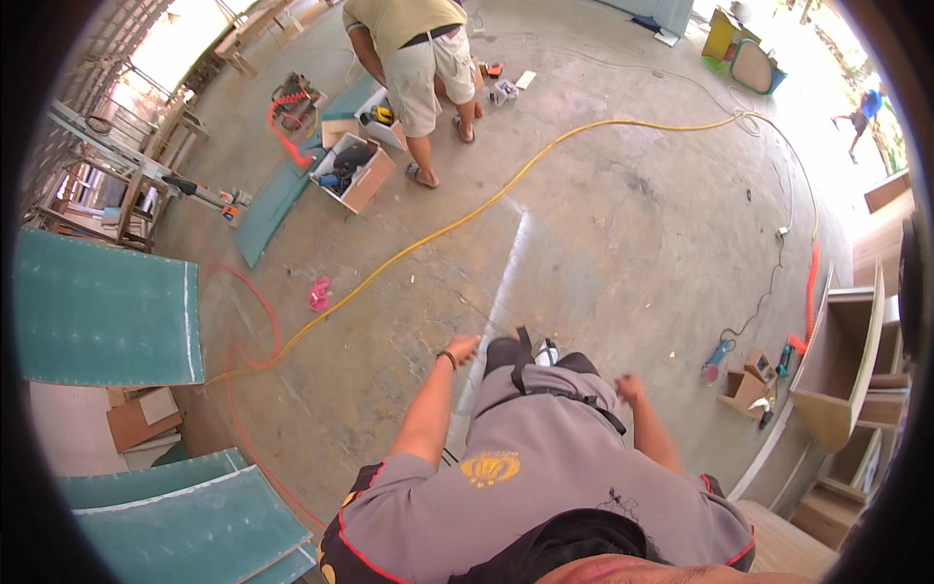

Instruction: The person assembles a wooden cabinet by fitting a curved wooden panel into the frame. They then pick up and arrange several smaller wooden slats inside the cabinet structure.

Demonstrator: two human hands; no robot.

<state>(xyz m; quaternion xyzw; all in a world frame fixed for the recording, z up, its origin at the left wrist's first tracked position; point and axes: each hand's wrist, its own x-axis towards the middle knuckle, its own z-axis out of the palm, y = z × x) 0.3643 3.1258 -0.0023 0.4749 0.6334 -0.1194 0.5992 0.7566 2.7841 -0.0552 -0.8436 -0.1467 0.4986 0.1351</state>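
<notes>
My left hand (464, 348), a dark band at its wrist, hangs in front of me with its fingers loosely curled and nothing visible in them. Beneath it the concrete floor (603, 253) bears a long pale stripe (508, 273). On the other side of my body, my right hand (629, 387) is held low near my hip, slightly blurred, its fingers curled in; no object shows in it. Neither hand touches anything I can see. A dark strap (559, 392) crosses my grey shirt at the waist.
A yellow hose (457, 222) crosses the floor ahead. Teal panels (107, 311) stand at left. A person (418, 68) bends beside boxes of tools (352, 173). At right, a grinder (717, 360) and a small wooden box (744, 389) lie by wooden cabinets (842, 341).
</notes>
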